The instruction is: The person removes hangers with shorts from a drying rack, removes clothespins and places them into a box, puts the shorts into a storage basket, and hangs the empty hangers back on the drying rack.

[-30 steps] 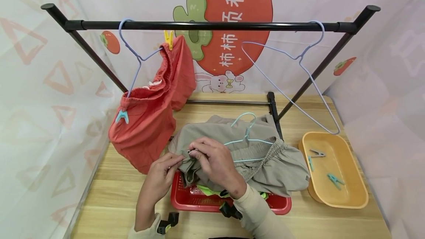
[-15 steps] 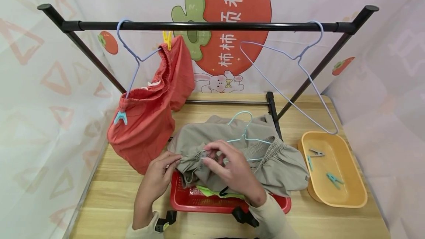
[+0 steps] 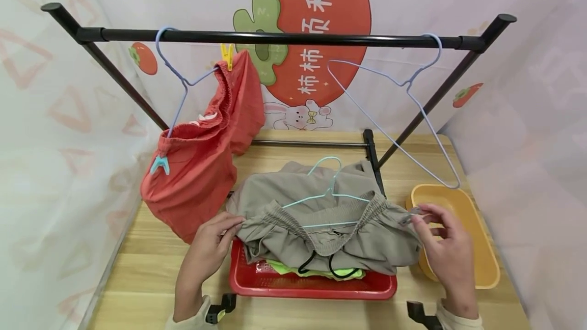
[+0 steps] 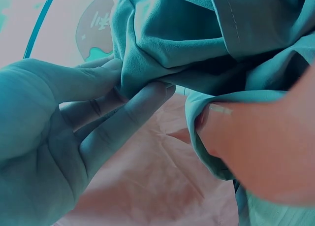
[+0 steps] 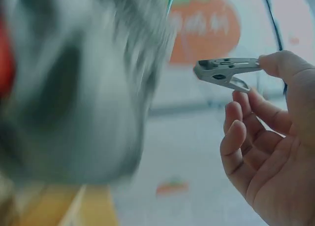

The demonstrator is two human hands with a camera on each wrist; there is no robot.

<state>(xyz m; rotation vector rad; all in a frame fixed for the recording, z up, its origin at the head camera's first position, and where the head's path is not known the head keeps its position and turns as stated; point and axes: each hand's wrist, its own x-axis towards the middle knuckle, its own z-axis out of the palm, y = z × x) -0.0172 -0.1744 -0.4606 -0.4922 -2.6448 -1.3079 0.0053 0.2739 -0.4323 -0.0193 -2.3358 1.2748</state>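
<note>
Orange shorts (image 3: 197, 167) hang clipped to a hanger at the rail's left. Left hand (image 3: 208, 246) pinches the grey shorts (image 3: 321, 218) lying over the red basket (image 3: 312, 284) on the surface. Banner characters (image 3: 314, 29) read 柿柿顺利. Right hand (image 3: 445, 248) pinches a grey clothespin (image 5: 226, 73) above the yellow tray (image 3: 481, 264).

Head looks down — wrists close in, sharing the khaki shorts (image 3: 321, 218).

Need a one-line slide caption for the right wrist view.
Right hand pinches a grey clothespin beside blurred khaki shorts.
</note>
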